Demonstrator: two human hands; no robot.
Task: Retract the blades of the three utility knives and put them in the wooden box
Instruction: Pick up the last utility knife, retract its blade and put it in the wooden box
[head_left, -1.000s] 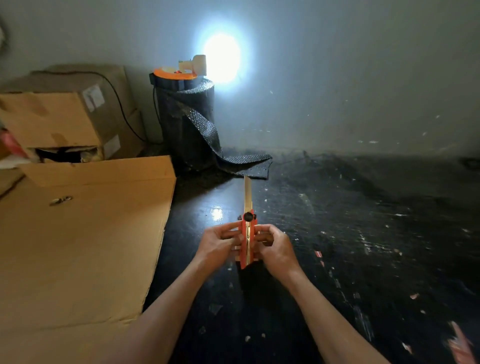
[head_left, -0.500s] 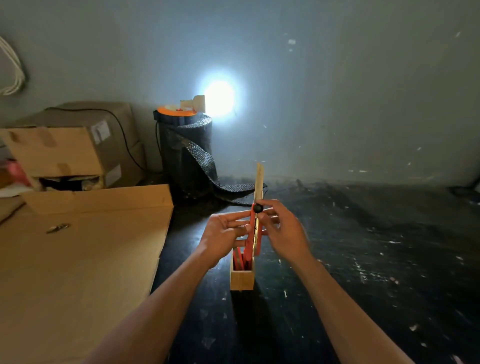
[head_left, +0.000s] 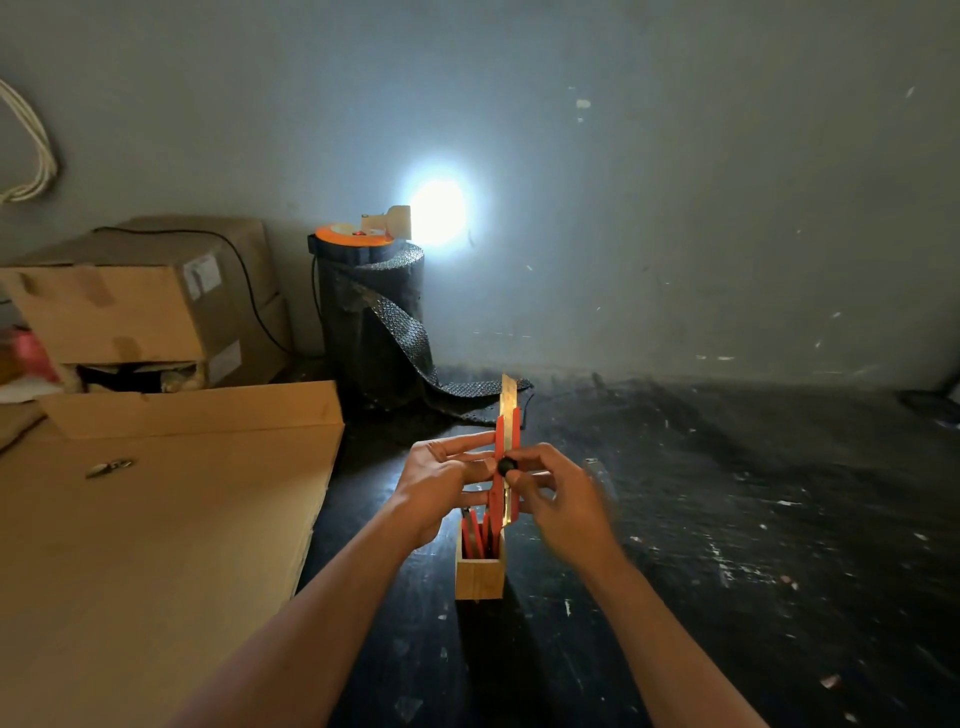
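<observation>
I hold an orange utility knife (head_left: 505, 439) upright above the wooden box (head_left: 479, 576). A short length of its blade (head_left: 507, 391) sticks out of the top. My left hand (head_left: 439, 486) grips the knife body from the left. My right hand (head_left: 563, 501) pinches the black slider knob (head_left: 505, 466) on the knife's front. The small wooden box stands on the dark floor just below my hands. Orange knife handles (head_left: 478, 535) lean inside it; I cannot tell their blade state.
A large flat cardboard sheet (head_left: 156, 545) covers the floor at the left, with a small metal object (head_left: 109, 466) on it. Cardboard boxes (head_left: 140, 301) stand behind it. A black roll (head_left: 371, 317) with an orange reel and lamp stands at the wall.
My hands have lifted the knife to stand above the box. The black knob has slid down the body and the exposed blade is much shorter than before. The camera tilted upward.
</observation>
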